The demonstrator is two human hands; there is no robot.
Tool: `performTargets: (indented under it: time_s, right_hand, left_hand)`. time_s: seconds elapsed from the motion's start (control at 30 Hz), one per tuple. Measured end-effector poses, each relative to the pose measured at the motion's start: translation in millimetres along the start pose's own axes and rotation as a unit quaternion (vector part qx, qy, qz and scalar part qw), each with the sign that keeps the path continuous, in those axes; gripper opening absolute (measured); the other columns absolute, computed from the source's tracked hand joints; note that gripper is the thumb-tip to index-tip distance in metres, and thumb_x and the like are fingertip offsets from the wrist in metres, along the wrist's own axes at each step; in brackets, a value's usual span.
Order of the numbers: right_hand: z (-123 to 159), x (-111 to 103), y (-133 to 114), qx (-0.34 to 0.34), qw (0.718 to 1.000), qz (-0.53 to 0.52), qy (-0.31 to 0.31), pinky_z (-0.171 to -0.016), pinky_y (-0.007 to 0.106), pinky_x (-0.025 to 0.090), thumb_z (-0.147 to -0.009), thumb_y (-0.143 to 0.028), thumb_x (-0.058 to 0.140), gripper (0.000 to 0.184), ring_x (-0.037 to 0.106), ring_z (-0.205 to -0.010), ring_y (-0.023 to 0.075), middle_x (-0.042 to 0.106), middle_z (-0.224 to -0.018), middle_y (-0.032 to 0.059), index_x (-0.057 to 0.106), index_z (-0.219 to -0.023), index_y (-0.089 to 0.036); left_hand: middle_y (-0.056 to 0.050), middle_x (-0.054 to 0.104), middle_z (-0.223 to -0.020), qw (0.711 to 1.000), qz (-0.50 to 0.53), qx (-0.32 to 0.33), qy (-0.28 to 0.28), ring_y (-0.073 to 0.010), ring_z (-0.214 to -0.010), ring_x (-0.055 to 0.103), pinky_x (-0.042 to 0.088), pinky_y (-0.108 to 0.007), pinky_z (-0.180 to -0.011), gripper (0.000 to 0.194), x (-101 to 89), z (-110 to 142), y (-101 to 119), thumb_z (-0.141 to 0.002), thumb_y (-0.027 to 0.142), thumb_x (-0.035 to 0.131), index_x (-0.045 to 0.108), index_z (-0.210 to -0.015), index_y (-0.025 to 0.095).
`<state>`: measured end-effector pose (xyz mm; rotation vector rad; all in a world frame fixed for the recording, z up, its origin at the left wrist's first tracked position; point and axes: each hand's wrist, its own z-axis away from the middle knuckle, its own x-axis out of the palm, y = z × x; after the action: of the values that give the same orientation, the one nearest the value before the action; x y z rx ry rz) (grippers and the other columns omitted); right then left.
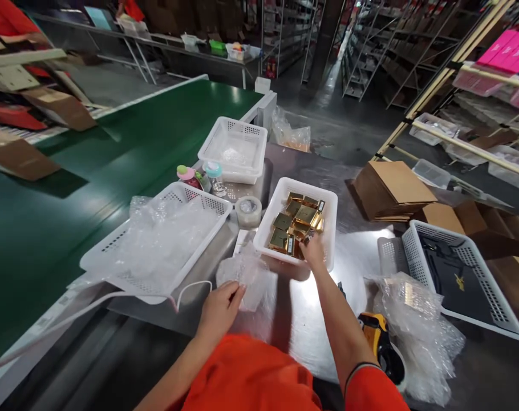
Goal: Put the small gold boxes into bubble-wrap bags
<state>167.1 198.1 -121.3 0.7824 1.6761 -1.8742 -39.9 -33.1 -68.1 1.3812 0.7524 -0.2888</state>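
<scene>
My left hand (220, 308) pinches the near edge of a clear bubble-wrap bag (246, 277) lying on the metal table. Reaching into a white plastic bin (331, 214), my right hand (314, 251) has its fingers closed at a small gold box (301, 228); the fingertips are partly hidden. Several shiny gold boxes (280, 221) lie jumbled in that bin, some with white labels. A roll of clear tape (248, 211) stands just left of the bin.
To the left, a white basket (191, 279) holds bubble-wrap bags, beside a green conveyor belt (157, 137). Another white basket (255, 165) stands behind. At right are a yellow-black tape dispenser (374, 337), loose bubble wrap (417, 325), a basket with black bags (494, 325) and flat cartons (396, 182).
</scene>
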Motion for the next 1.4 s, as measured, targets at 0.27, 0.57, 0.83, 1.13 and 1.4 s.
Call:
performTargets:
  time_s: [0.27,0.57,0.83,1.13,1.4]
  right_hand:
    - [41.4,-48.4,1.3,0.049,0.998,-0.008,0.037,-0.074,0.037,0.041,-0.067,-0.028,0.067,0.018,0.059,-0.08,0.0251,0.062,-0.074,0.0039,0.054,-0.077,-0.021]
    - [199.6,-40.5,-41.7,0.055,0.866,-0.494,-0.049,-0.08,0.032,0.049,-0.072,-0.038,0.075,0.028,0.061,-0.082,0.0178,0.068,-0.088,0.0009,0.06,-0.09,-0.022]
    - [203.5,-48.9,-26.0,0.221,0.778,-0.575,-0.127,-0.069,0.038,0.056,-0.061,-0.041,0.081,0.042,0.068,-0.083,0.0232,0.071,-0.094,0.0023,0.058,-0.092,-0.024]
    - [221.8,-52.3,-43.8,0.137,0.791,-0.573,-0.164,-0.084,0.038,0.054,-0.065,-0.041,0.076,0.037,0.065,-0.099,0.0244,0.072,-0.101,0.0039,0.063,-0.095,-0.024]
    - [215.8,-47.7,-23.6,0.184,0.797,-0.548,-0.174,-0.061,0.035,0.055,-0.068,-0.047,0.074,0.042,0.069,-0.08,0.0234,0.071,-0.098,0.0054,0.058,-0.097,-0.022]
  left_hand:
    - [0.002,0.045,-0.058,0.999,-0.021,-0.026,0.014,-0.0137,-0.056,0.042,0.027,-0.026,-0.057,0.034,4.1,-11.9,6.5,-0.088,0.038,0.039,0.038,-0.058,0.02]
    - [0.001,0.056,-0.061,0.989,0.121,-0.014,-0.08,-0.0142,-0.059,0.049,0.033,-0.025,-0.058,0.013,53.5,-3.6,20.1,-0.073,0.022,0.046,0.053,-0.064,0.018]
    - [0.003,0.046,-0.057,0.978,0.206,-0.005,-0.029,-0.0128,-0.055,0.045,0.036,-0.024,-0.055,0.031,47.6,10.3,22.7,-0.087,0.039,0.046,0.05,-0.063,0.019]
    - [-0.003,0.053,-0.069,0.989,0.044,0.134,0.04,-0.0148,-0.064,0.048,0.035,-0.026,-0.06,0.021,29.2,17.3,33.8,-0.085,0.022,0.043,0.05,-0.065,0.02]
    - [0.003,0.047,-0.059,0.959,0.278,-0.005,-0.052,-0.0122,-0.055,0.047,0.038,-0.024,-0.055,0.025,32.0,20.3,21.0,-0.082,0.039,0.051,0.049,-0.066,0.019]
